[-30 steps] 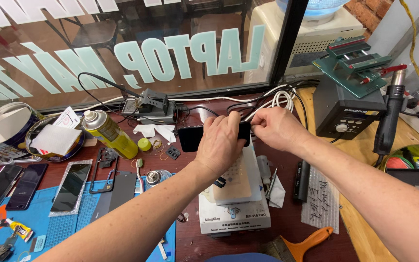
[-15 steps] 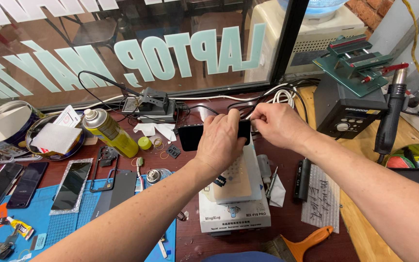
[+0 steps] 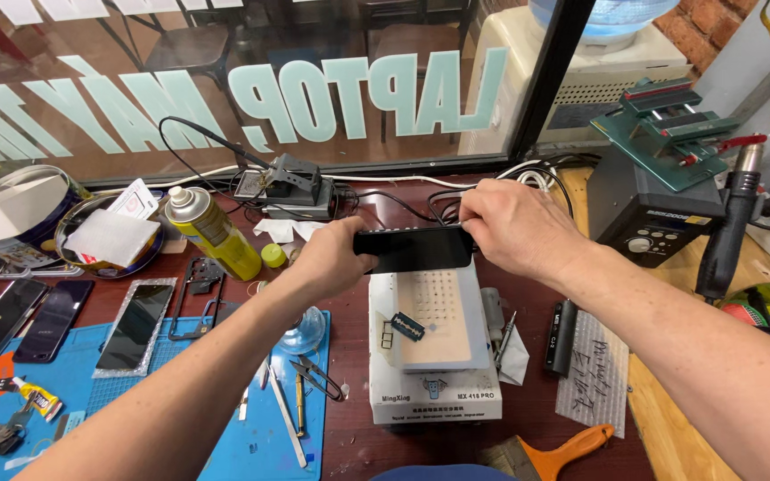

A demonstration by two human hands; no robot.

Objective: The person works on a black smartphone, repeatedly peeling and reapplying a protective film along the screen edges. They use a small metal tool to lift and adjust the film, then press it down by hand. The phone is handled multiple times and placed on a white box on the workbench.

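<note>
Glossy black phone (image 3: 413, 248) (glass); matt blue mat (image 3: 251, 445).

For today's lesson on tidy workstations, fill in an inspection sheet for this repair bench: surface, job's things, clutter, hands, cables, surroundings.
Surface: dark red bench, blue mat at left.
Job's things: black phone held above a white heating plate unit; razor blade on it.
Clutter: yellow spray can, loose phones, tweezers, orange-handled brush.
Hands: left hand and right hand grip the phone's ends.
Cables: black and white leads bunched behind.
Surroundings: lettered window, hot-air station.
</note>
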